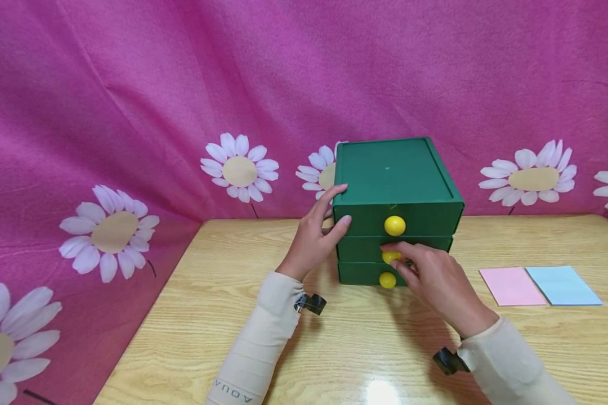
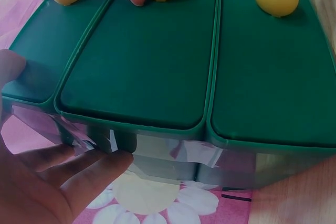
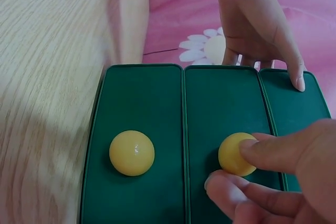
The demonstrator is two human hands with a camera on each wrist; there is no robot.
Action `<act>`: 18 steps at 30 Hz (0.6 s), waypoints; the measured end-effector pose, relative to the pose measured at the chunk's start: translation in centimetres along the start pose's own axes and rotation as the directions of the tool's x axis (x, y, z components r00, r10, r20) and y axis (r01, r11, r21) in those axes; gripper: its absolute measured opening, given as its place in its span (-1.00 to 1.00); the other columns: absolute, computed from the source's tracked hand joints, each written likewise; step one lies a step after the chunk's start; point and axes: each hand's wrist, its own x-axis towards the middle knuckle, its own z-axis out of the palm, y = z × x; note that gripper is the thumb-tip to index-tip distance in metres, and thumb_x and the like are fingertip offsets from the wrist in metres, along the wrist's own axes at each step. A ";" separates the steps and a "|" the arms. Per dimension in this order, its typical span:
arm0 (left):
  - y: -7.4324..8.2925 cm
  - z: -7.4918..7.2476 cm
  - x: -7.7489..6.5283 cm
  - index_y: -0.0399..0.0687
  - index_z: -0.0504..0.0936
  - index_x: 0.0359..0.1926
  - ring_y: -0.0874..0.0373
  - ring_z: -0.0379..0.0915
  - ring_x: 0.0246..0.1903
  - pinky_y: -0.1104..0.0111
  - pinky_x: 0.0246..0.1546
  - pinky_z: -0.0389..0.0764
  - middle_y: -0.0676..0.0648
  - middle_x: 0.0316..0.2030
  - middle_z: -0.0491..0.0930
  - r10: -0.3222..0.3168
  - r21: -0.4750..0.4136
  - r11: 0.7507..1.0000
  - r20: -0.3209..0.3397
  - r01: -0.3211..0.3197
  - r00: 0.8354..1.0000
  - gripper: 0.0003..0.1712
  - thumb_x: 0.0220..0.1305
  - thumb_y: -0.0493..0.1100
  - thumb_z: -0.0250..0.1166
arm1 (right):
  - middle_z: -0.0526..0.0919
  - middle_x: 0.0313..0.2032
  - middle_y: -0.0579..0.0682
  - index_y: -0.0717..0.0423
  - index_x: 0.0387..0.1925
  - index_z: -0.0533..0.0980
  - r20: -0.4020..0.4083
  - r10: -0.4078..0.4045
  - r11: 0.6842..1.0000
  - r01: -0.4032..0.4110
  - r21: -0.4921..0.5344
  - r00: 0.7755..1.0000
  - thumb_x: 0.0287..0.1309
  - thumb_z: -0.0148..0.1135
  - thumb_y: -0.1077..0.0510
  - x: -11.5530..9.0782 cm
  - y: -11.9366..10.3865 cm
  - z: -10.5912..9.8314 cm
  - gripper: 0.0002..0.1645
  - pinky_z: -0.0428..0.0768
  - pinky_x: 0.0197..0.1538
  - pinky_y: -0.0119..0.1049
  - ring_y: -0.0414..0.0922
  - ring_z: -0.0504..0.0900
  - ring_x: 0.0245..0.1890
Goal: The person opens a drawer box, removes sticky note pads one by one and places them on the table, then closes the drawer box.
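A green three-drawer cabinet (image 1: 392,169) with round yellow knobs stands on the wooden table. My left hand (image 1: 316,236) is spread against its left side, the thumb (image 2: 11,66) on the top drawer's front. Its other fingers (image 2: 97,174) lie along the see-through side wall, and one fingertip reaches the top edge. Thumb and fingers of my right hand (image 1: 438,281) pinch the middle drawer's knob (image 3: 237,154). Above that is the top knob (image 1: 394,225); below is the bottom knob (image 3: 132,153). All three drawer fronts look closed.
To the right of the cabinet lie a pink sticky-note pad (image 1: 513,286) and a blue one (image 1: 564,286), side by side on the table (image 1: 223,270). A magenta cloth (image 1: 294,67) with white daisies hangs behind and to the left.
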 end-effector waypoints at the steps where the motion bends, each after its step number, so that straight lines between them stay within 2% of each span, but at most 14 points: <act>1: 0.0 0.0 0.0 0.38 0.09 0.31 0.04 0.33 0.11 0.25 -0.17 0.55 0.13 0.23 0.21 0.002 -0.001 1.000 -0.001 -0.002 1.000 -0.37 0.27 -0.04 0.10 | 0.63 -0.42 -0.18 -0.13 -0.11 0.55 -0.001 0.003 1.000 -0.003 0.000 1.000 0.05 0.25 0.13 0.0 0.0 0.0 -0.70 0.40 -0.53 -0.36 -0.31 0.43 -0.58; 4: -1.4 0.3 0.3 0.50 0.07 0.29 0.13 0.33 0.11 0.30 -0.19 0.56 0.21 0.22 0.19 0.004 0.005 1.000 -0.002 -0.004 1.000 -0.37 0.25 0.06 0.09 | 0.63 -0.44 -0.18 -0.13 -0.12 0.55 -0.005 0.007 1.000 -0.007 0.002 1.000 0.04 0.26 0.12 0.0 -0.1 0.0 -0.70 0.40 -0.54 -0.37 -0.32 0.43 -0.60; 9: -1.7 0.3 0.3 0.50 0.07 0.29 0.17 0.32 0.11 0.32 -0.19 0.56 0.24 0.22 0.19 0.009 0.000 1.000 0.000 -0.009 1.000 -0.37 0.24 0.12 0.07 | 0.61 -0.50 -0.19 -0.13 -0.16 0.55 -0.029 0.005 1.000 -0.005 0.000 1.000 0.00 0.29 0.11 -0.1 -0.1 0.0 -0.71 0.38 -0.57 -0.38 -0.32 0.41 -0.63; 13: -1.2 0.2 0.2 0.49 0.07 0.30 0.15 0.32 0.11 0.32 -0.18 0.55 0.23 0.22 0.18 -0.002 0.008 1.000 -0.001 0.002 1.000 -0.37 0.25 0.07 0.08 | 0.61 -0.51 -0.18 -0.11 -0.17 0.54 -0.043 0.022 1.000 -0.022 0.003 0.999 -0.02 0.31 0.10 -0.2 -0.1 0.0 -0.70 0.39 -0.57 -0.38 -0.32 0.45 -0.62; 18: 0.8 -0.1 -0.1 0.34 0.10 0.31 0.03 0.33 0.11 0.24 -0.16 0.55 0.12 0.23 0.21 -0.001 -0.003 1.000 -0.002 0.001 1.000 -0.38 0.27 -0.09 0.09 | 0.66 -0.43 -0.12 -0.07 -0.17 0.51 -0.048 0.068 0.997 -0.067 0.024 0.997 -0.04 0.32 0.08 -0.3 0.0 -0.1 -0.68 0.46 -0.53 -0.31 -0.24 0.58 -0.54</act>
